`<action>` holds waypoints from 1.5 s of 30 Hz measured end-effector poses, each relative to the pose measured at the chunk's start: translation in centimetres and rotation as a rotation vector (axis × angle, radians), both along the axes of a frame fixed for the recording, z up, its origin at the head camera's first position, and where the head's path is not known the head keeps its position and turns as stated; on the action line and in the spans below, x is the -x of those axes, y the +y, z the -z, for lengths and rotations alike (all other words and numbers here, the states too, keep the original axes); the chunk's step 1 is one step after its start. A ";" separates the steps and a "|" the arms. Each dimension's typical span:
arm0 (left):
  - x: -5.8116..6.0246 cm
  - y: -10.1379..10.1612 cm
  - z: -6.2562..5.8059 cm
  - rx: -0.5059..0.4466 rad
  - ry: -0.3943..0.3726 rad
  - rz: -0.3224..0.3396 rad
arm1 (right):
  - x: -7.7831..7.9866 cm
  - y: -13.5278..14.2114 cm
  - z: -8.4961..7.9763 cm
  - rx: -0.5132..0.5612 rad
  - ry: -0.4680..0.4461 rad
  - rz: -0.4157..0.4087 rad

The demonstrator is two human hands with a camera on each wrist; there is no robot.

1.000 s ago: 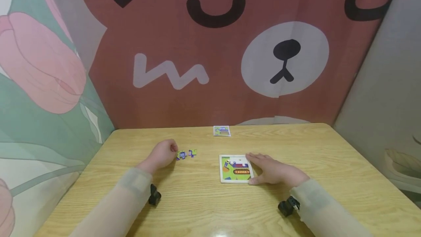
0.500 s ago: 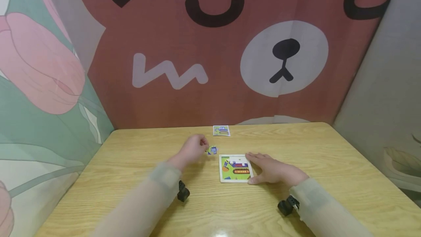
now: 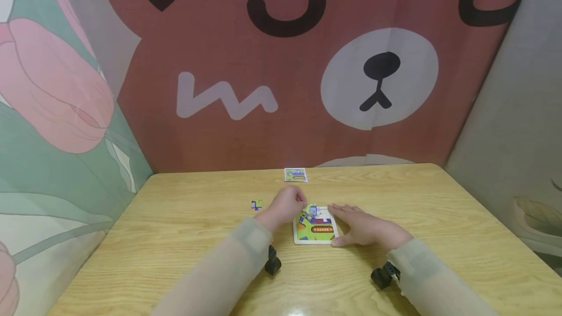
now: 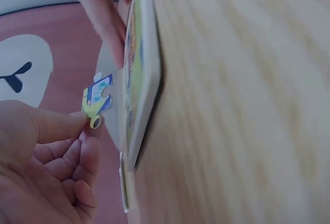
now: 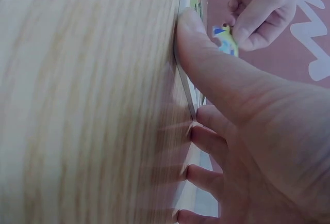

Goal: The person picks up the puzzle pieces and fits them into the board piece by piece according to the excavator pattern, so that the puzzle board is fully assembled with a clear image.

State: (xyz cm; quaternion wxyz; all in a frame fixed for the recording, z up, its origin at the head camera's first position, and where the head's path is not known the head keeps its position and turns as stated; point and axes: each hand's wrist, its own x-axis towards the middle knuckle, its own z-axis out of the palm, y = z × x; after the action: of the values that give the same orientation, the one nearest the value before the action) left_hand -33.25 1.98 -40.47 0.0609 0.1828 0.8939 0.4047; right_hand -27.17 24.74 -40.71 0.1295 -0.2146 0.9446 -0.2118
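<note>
Between thumb and forefinger my left hand (image 3: pixel 287 206) pinches a jigsaw piece (image 4: pixel 98 95), green and blue with a notch and knobs. It hovers over the upper part of the puzzle board (image 3: pixel 312 243), a white-framed tray with a partly filled picture of a digger-like vehicle; a white patch shows near its top right. My right hand (image 3: pixel 366 226) rests spread at the board's right side, thumb at the lower corner and forefinger at the upper. In the right wrist view its other fingertips (image 5: pixel 192 172) touch the table.
Left of the board lies one loose jigsaw piece (image 3: pixel 256 204). A small picture card (image 3: pixel 296 175) with a similar vehicle lies at the table's back edge, before the bear-printed wall (image 3: pixel 298 126). The wooden table (image 3: pixel 184 252) runs to both sides.
My left hand has picked up a jigsaw piece from the left of the table and carried it right, over the board. The right hand and the board have stayed in place.
</note>
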 end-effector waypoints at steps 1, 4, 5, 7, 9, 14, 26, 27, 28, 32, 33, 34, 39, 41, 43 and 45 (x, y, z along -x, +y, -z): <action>0.0 0.2 0.1 0.002 -0.009 0.000 | 0.0 0.0 0.0 -0.001 0.002 0.001; -0.1 0.5 0.4 0.001 -0.030 -0.002 | 0.0 0.0 0.1 0.000 0.007 0.002; -0.1 0.6 0.5 0.005 -0.030 -0.001 | 0.0 0.0 0.1 0.001 0.009 0.000; -0.1 0.7 0.6 0.017 -0.028 -0.003 | -0.1 0.0 0.1 0.003 0.014 -0.003; -0.2 0.8 0.6 0.042 -0.020 -0.004 | -0.1 0.0 0.1 0.003 0.017 -0.006; -0.2 1.2 0.6 0.134 0.012 -0.012 | -0.1 -0.1 0.1 -0.001 0.010 0.002; -0.4 2.0 0.4 0.257 -0.035 -0.031 | -0.3 -0.1 0.0 0.001 -0.004 0.020; -0.5 2.1 0.4 0.265 -0.035 -0.026 | -0.3 -0.1 0.0 0.001 -0.003 0.018; -0.5 2.1 0.3 0.273 -0.029 -0.020 | -0.3 -0.1 0.0 0.002 -0.001 0.017; -0.6 2.1 0.2 0.326 0.012 0.006 | -0.3 -0.1 0.0 0.002 0.005 0.010; -0.6 2.1 0.1 0.342 0.024 0.011 | -0.3 -0.2 0.0 0.001 0.006 0.009; -0.6 2.0 0.1 0.358 0.036 0.016 | -0.3 -0.2 -0.1 0.002 0.006 0.009; -0.3 1.3 -0.3 0.400 0.070 0.067 | -0.3 -0.2 -0.1 0.000 0.014 0.006; 0.1 0.5 -0.7 0.393 0.097 0.087 | -0.2 -0.2 -0.1 -0.002 0.016 0.005; 0.6 -0.7 -1.2 0.384 0.123 0.088 | -0.2 -0.1 0.0 -0.004 0.016 0.002; 1.1 -2.3 -1.7 0.372 0.151 0.063 | -0.1 0.0 0.1 -0.007 0.014 0.005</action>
State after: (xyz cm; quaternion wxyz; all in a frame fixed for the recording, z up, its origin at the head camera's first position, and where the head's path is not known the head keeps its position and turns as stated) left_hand -34.31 -0.32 -38.75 0.0390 0.2260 0.9492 0.2154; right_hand -27.08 24.69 -40.81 0.1230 -0.2131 0.9468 -0.2074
